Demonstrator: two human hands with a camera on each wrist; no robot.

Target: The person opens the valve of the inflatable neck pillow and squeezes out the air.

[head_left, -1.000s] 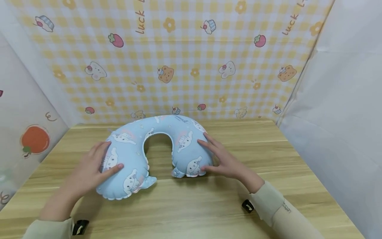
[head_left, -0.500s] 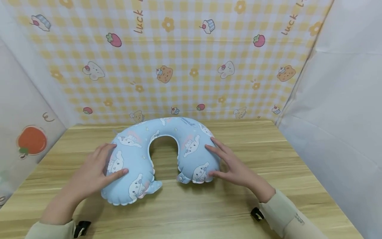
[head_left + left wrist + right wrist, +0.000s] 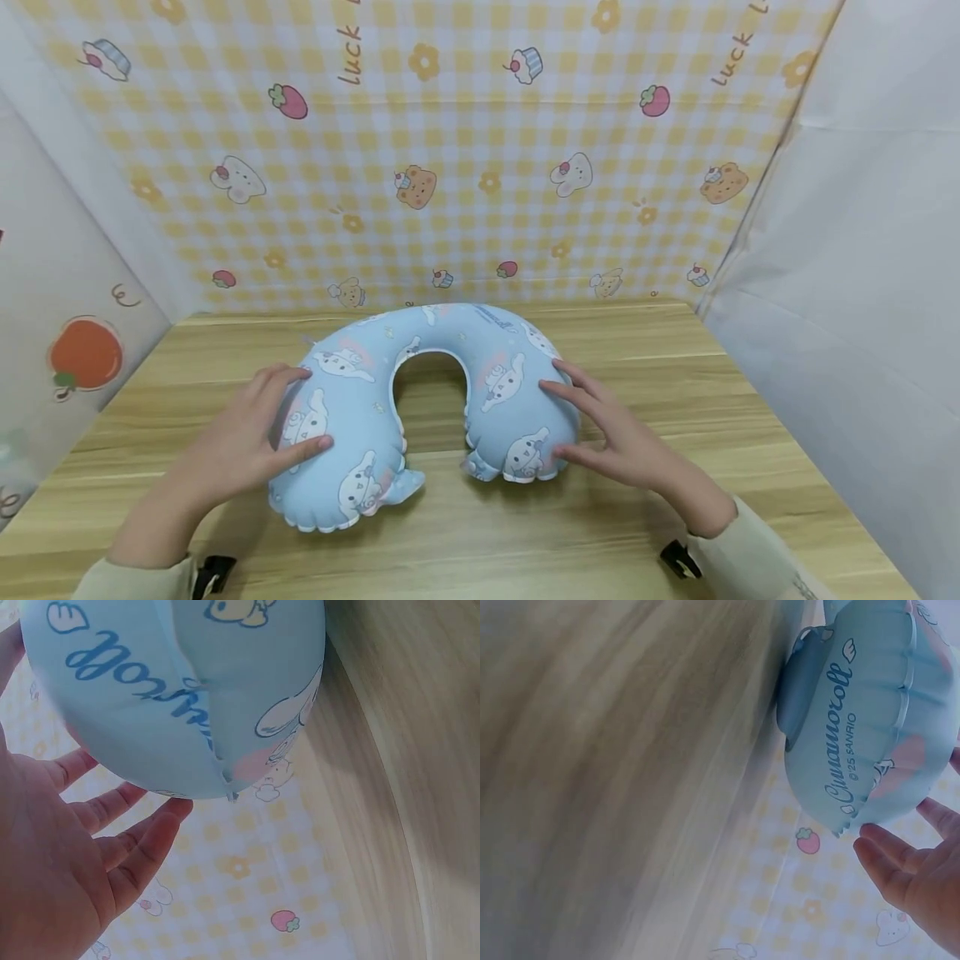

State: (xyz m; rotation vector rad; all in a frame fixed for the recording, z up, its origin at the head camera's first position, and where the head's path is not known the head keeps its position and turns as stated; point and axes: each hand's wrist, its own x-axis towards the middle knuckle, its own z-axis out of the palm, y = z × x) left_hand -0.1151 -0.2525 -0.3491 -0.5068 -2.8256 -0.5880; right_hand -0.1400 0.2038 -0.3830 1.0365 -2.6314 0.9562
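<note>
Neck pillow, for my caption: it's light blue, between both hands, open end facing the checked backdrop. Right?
Not quite: the head view shows the neck pillow's open end facing toward the camera, away from the checked backdrop. The rest stands.

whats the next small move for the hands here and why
A gentle inward press would probably suit: the left hand and right hand lie at opposite outer sides of the blue neck pillow, fingers spread rather than curled round it, so squeezing may steady it.

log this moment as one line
left hand: touches left side of pillow | right hand: touches its right side | pillow: blue, U-shaped, between hands
</note>
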